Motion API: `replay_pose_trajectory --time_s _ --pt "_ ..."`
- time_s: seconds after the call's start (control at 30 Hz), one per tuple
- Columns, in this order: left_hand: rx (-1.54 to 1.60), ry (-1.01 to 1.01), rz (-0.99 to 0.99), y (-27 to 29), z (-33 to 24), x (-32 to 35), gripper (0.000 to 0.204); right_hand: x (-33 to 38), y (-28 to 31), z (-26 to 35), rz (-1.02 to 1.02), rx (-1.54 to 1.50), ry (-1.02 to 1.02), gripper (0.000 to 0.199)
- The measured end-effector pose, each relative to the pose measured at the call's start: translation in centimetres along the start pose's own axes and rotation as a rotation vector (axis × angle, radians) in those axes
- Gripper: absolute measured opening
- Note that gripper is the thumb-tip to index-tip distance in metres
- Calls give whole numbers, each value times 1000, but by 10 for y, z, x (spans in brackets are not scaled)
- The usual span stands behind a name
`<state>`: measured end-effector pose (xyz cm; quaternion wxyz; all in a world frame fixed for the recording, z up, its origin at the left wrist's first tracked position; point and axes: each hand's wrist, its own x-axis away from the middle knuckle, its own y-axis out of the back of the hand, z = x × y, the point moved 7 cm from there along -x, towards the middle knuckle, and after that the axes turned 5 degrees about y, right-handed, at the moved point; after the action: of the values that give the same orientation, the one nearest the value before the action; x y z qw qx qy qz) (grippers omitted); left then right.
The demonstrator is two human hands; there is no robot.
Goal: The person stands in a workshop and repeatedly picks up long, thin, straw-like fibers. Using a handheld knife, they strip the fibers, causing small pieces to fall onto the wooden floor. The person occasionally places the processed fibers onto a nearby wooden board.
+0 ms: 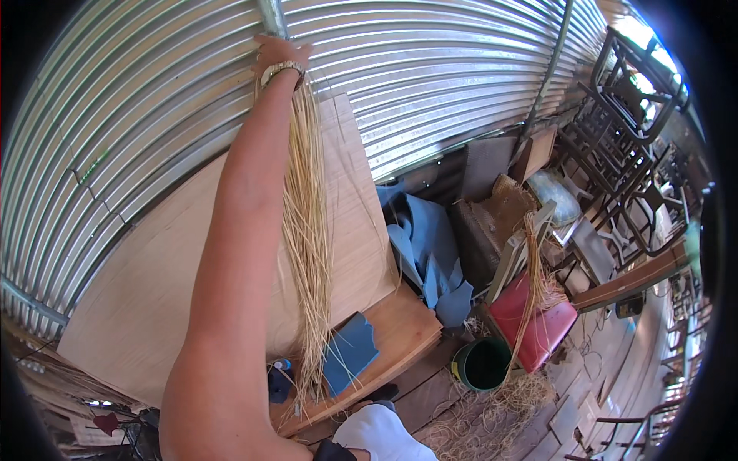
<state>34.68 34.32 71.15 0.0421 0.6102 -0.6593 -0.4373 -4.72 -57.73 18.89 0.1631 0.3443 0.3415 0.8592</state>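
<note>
My left hand (280, 52), with a watch (281, 71) on its wrist, is raised high against the corrugated wall, at the lower end of a metal post (272, 17). It looks closed on the top of a long bundle of straw-coloured fibre strands (306, 207); the fingers are partly hidden. The strands hang behind my forearm, in front of a pale plywood sheet (357, 223). Their loose lower ends reach a wooden bench (411, 315), beside a torn blue piece of sheet material (351, 353). My right hand is out of sight.
Blue sheet scraps (430, 238) are heaped right of the plywood. A dark green bucket (483, 364) stands on the plank floor by a red padded seat (534, 319) with strands draped over it. Loose fibres (500, 411) litter the floor. Dark chair frames (623, 146) are stacked far right.
</note>
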Motion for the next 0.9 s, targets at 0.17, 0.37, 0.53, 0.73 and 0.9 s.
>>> replay_pose_trajectory --time_s 0.17,0.37,0.53,0.73,0.9 --pt "36 -43 -29 -19 27 -28 64 22 22 -46 -22 -12 -77 40" --pt "-134 -314 -75 -26 25 -52 28 96 68 -165 -82 -66 -230 41" --pt "-27 -365 124 -125 42 -64 34 192 100 -169 -494 -49 -249 39" --pt "-93 -469 102 -171 44 -27 46 207 97 -203 -549 32 -387 34" --pt "-107 -427 52 -180 90 44 58 221 86 -198 -502 -169 -580 30"
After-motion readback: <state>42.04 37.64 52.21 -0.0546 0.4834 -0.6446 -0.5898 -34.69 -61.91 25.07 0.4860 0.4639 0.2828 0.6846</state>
